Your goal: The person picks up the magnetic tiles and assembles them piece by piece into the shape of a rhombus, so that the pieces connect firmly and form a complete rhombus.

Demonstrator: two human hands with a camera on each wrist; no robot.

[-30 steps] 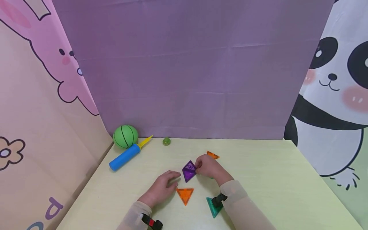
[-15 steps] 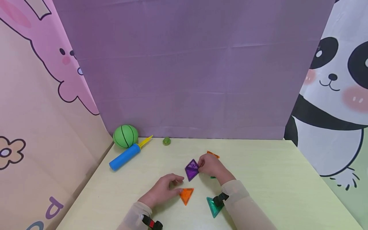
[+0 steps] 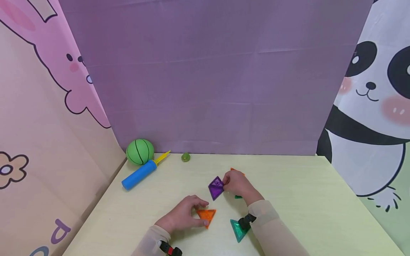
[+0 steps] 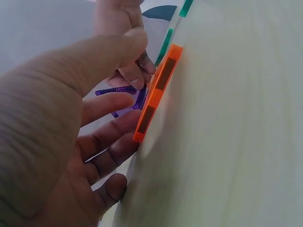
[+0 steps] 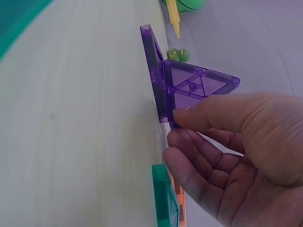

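Observation:
Two purple triangular magnetic tiles (image 3: 216,188) meet along one edge, one tilted up from the other. My right hand (image 3: 238,185) pinches the raised purple tile (image 5: 201,82) near that joint between thumb and forefinger. My left hand (image 3: 185,215) reaches around an orange triangular magnetic tile (image 3: 207,215) that lies on the table. In the left wrist view, the thumb and fingers are spread about the orange tile (image 4: 158,92), with no firm grip visible. Under the right wrist, a teal triangular tile (image 3: 238,231) is partly covered by the wrist camera.
Behind the right hand, another orange tile (image 3: 233,169) and a green tile (image 3: 238,197) are mostly hidden. A green ball (image 3: 140,152), a blue pump (image 3: 139,175) with a yellow nozzle and a small green object (image 3: 185,157) sit at the table's back left.
My right hand has drawn the purple tiles a little to the right. The left hand has moved right, from beside the orange tile to around it, its thumb now in front.

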